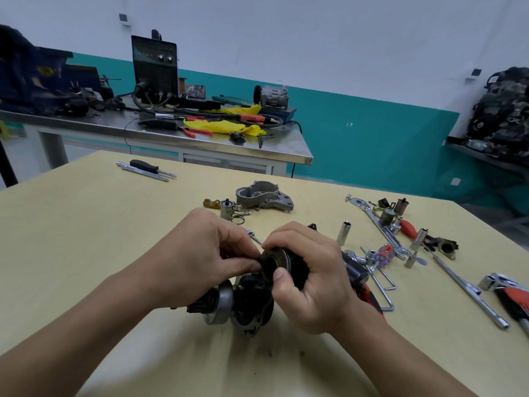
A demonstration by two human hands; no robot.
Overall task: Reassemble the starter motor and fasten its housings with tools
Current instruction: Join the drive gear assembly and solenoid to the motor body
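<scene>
A pale yellow desk (86,239) filled the lower and middle frame. Behind it, at upper left, a steel desk (200,144) carried a dark box with knobs (156,70), cables and yellow cloth.

Both forearms entered from the bottom corners and met at the centre of the frame. The left hand (200,253) was curled, its thumb and fingertips pinching the rim of the upper black round section of the starter motor (246,302). The right hand (312,285) was clamped around the same section from the right, thumb laid against its round end face. The lower end of the starter motor appeared to rest on the yellow desk, just below the hands.

A grey cast housing (263,197) lay above the hands, well apart from them, open side up. A long chrome bar (469,290) lay at right among scattered tools. A black-handled screwdriver (143,166) lay at upper left. One chrome socket (343,232) stood upright just right of the hands.
</scene>
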